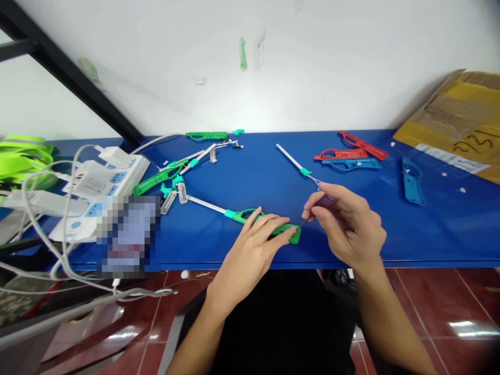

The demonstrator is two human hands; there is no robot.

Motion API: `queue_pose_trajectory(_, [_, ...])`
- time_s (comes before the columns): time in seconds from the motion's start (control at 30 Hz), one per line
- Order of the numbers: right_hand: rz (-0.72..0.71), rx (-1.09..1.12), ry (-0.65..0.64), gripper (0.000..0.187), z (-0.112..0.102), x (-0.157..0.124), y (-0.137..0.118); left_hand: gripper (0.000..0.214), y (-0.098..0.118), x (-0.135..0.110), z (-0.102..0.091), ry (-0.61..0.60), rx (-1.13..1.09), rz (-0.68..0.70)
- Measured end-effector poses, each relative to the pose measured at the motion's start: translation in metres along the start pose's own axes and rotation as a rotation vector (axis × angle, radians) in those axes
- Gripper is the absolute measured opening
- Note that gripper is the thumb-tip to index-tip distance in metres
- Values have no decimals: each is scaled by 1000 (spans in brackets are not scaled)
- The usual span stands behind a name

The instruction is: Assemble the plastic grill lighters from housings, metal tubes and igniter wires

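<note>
A green long-nosed lighter [292, 232] lies on the blue table with its metal tube pointing left. My left hand [253, 245] rests over its handle, fingers pressing it down against the tabletop. In my right hand [349, 224] is a thin screwdriver [307, 221], its dark purple handle mostly hidden by my fingers. The screwdriver's tip meets the right end of the green handle. Just beyond my right hand lies a loose metal lighter tube [289, 158] with a teal collar and thin wires.
Red handle shells [363, 145] and blue handle shells [413, 179] lie at the right, before a taped cardboard box [457, 120]. Green lighter parts [164, 178] and clear fuel tanks [182, 192] lie left, near a power strip [105, 182] with cables and a blurred-out phone [130, 234].
</note>
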State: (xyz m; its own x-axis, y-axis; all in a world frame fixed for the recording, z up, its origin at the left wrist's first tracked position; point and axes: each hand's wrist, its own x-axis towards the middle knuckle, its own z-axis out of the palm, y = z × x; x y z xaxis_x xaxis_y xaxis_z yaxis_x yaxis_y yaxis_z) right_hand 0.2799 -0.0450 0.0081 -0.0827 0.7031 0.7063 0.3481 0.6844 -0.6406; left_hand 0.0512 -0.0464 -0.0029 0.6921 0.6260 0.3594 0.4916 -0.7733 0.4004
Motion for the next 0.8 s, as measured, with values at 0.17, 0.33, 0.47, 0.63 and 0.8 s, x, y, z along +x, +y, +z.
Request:
queue_pose_trajectory(0.17, [-4,19,2,68,0,0,-1,42,2,0,0,2,-14,-8])
queue_pose_trajectory(0.33, [0,38,9,68,1,2,-3,44,1,0,-1,-10,-21,-12])
queue_pose_trajectory(0.47, [16,39,-4,68,0,0,-3,45,0,0,-1,-29,-23,-23])
queue_pose_trajectory(0.63, [4,26,-56,64,-2,1,-3,44,0,0,-1,-22,-22,-23])
queue_pose_trajectory(0.8, [68,95,-102,58,-4,4,-8,41,2,1,-1,-17,-21,-31])
